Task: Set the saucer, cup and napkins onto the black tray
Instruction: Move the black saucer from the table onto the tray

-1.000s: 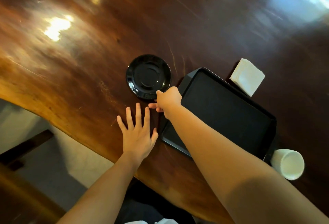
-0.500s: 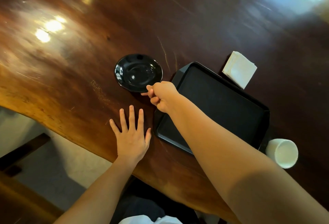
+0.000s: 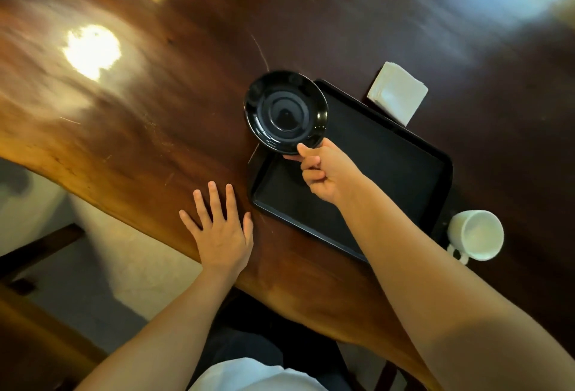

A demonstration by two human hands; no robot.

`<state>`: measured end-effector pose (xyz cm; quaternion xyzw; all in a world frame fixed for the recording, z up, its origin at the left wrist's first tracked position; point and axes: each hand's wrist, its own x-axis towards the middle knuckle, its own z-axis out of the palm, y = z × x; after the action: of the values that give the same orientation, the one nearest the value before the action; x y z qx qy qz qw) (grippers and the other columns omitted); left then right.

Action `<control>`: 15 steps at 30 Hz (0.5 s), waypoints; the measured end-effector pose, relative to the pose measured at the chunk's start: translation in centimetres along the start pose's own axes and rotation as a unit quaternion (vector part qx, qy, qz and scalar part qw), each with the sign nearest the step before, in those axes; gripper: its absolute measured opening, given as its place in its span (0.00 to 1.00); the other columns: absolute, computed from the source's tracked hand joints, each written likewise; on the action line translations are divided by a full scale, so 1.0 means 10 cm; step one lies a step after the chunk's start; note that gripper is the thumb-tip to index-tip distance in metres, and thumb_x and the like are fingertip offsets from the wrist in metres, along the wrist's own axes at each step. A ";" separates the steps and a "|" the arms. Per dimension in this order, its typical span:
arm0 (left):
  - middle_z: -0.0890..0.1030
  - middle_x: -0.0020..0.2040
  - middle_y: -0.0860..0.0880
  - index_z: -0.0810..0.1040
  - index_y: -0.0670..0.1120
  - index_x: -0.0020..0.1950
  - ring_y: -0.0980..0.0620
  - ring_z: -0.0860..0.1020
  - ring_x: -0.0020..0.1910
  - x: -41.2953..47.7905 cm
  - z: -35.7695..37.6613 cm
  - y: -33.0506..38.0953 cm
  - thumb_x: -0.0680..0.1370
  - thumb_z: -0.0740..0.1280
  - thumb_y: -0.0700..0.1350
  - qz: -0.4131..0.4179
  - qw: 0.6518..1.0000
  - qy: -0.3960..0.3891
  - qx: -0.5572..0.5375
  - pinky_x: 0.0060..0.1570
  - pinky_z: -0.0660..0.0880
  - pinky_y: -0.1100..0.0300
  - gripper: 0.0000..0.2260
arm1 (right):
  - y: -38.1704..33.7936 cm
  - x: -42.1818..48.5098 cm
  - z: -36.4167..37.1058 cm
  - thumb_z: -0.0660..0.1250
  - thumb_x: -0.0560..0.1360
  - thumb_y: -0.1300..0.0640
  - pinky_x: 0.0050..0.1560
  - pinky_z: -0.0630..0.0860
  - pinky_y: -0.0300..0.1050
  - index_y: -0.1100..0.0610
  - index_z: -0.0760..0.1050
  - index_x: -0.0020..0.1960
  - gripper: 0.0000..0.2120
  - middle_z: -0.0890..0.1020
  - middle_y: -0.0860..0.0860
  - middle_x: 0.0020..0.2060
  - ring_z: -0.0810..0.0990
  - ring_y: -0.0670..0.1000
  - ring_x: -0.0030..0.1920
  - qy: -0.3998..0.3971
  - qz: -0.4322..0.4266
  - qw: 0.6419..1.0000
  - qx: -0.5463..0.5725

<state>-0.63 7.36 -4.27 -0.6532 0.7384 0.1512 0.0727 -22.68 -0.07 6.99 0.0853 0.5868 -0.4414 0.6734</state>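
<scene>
My right hand (image 3: 326, 173) grips the near rim of the black saucer (image 3: 284, 112) and holds it lifted and tilted over the left corner of the black tray (image 3: 382, 169). The tray lies bare on the wooden table. A folded stack of white napkins (image 3: 396, 93) rests on the table just beyond the tray's far edge. Off the tray's right end, a white cup (image 3: 476, 233) with a handle lies on its side. My left hand (image 3: 222, 229) rests flat on the table, fingers spread, left of the tray's near corner.
The dark wooden table (image 3: 140, 104) has a curved near edge running from the left down under my arms. Bright light reflections sit on its left part. Below the edge I see pale floor and a wooden frame at lower left.
My right hand has picked the saucer up off the table and carried it right, over the tray's left corner. My left hand stays flat on the table.
</scene>
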 end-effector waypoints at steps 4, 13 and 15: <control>0.59 0.83 0.40 0.61 0.46 0.83 0.34 0.52 0.82 -0.34 0.07 0.12 0.81 0.53 0.61 -0.032 0.999 -0.001 -0.022 0.76 0.44 0.30 0.33 | 0.06 -0.22 -0.33 0.59 0.83 0.67 0.17 0.62 0.30 0.57 0.70 0.57 0.08 0.81 0.64 0.54 0.69 0.41 0.20 0.004 -0.010 1.000 0.006; 0.55 0.84 0.43 0.58 0.49 0.83 0.37 0.49 0.83 -0.44 0.21 0.36 0.80 0.54 0.64 -0.097 0.995 0.017 -0.032 0.77 0.40 0.31 0.34 | 0.25 -0.46 -0.94 0.60 0.83 0.66 0.17 0.63 0.29 0.56 0.72 0.59 0.09 0.82 0.64 0.55 0.69 0.42 0.21 0.016 -0.021 1.000 0.013; 0.54 0.85 0.44 0.57 0.50 0.84 0.38 0.48 0.83 -0.43 0.21 0.37 0.80 0.53 0.65 -0.105 0.994 0.015 -0.021 0.77 0.40 0.32 0.35 | 0.26 -0.43 -0.98 0.60 0.83 0.66 0.17 0.62 0.29 0.56 0.72 0.61 0.11 0.82 0.63 0.55 0.69 0.42 0.20 0.017 -0.015 1.000 0.020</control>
<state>-3.86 12.42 -4.47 -0.7305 0.6637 0.1482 0.0630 -27.56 9.86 6.74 0.0981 0.5905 -0.4617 0.6546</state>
